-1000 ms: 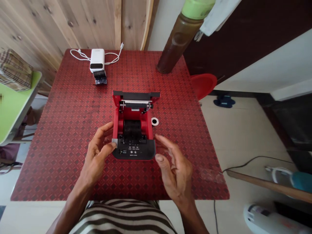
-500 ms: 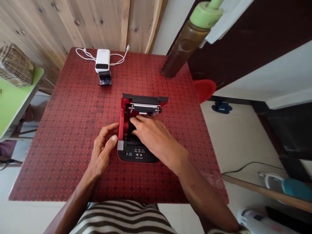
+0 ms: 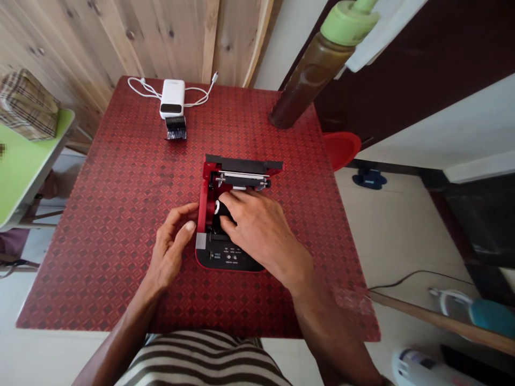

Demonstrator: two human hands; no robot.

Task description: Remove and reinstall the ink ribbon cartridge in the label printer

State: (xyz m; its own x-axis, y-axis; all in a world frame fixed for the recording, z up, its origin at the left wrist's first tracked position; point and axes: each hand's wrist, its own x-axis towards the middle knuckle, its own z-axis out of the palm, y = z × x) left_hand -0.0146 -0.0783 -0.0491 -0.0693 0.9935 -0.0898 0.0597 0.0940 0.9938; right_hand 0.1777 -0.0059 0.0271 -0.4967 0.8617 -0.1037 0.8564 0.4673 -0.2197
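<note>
A red and black small printer (image 3: 227, 258) sits mid-table on the red patterned tablecloth (image 3: 120, 214), its lid (image 3: 243, 162) swung open towards the back. My right hand (image 3: 261, 230) reaches into the open paper bay with its fingers curled down. A small white roll (image 3: 217, 207) shows at its fingertips. My left hand (image 3: 171, 252) rests against the printer's left side, with the thumb on the grey corner and the fingers loosely bent and apart.
A white power bank (image 3: 171, 98) with a white cable (image 3: 140, 88) and a small black item (image 3: 176, 128) lie at the back. A tall brown bottle (image 3: 309, 75) with a green cap stands back right. A red stool (image 3: 341, 147) sits beyond the right edge, and a green table (image 3: 24, 171) is at the left.
My right hand has moved from beside the printer's front right corner into the open bay. The white roll that lay to the right of the printer now shows inside the bay. My left hand has stayed put.
</note>
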